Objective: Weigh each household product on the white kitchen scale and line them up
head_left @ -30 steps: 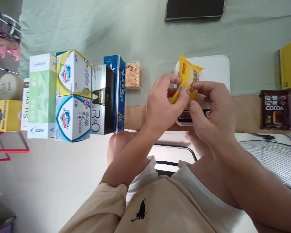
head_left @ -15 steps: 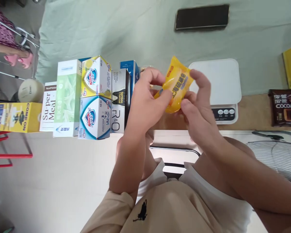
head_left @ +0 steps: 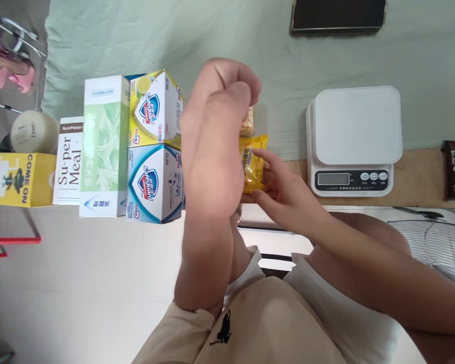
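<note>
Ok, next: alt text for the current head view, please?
A person's right hand touches a yellow packet, partly hidden behind the curled left hand. A white scale sits to the right, a row of boxes to the left.

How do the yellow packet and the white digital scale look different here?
The yellow packet is a glossy, crinkled wrapper; the white digital scale has a smooth, flat top. The packet is partly hidden behind the left hand, while the scale is in full view. The right hand's fingers are at the packet; neither hand is on the scale. Both carry printed markings.
</note>
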A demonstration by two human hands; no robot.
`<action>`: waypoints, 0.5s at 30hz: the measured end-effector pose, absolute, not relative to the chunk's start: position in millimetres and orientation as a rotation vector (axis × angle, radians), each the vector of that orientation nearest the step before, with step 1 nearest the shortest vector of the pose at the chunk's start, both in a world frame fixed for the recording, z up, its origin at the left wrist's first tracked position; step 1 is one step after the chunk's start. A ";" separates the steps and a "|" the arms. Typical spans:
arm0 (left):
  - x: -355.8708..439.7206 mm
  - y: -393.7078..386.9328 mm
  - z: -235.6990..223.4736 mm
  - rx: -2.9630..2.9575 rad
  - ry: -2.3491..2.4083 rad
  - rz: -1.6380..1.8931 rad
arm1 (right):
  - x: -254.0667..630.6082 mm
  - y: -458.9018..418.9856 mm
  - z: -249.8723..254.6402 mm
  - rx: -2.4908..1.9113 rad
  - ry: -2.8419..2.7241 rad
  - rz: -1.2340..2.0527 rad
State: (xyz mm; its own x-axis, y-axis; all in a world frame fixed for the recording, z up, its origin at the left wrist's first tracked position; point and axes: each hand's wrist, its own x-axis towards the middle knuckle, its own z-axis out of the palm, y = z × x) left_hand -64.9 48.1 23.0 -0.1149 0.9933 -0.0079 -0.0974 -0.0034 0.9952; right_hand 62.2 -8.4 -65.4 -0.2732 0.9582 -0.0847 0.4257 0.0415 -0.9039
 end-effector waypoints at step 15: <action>-62.8 50.4 22.3 0.940 1.030 1.404 | 68.2 -0.3 -62.7 -1.682 -2.048 0.883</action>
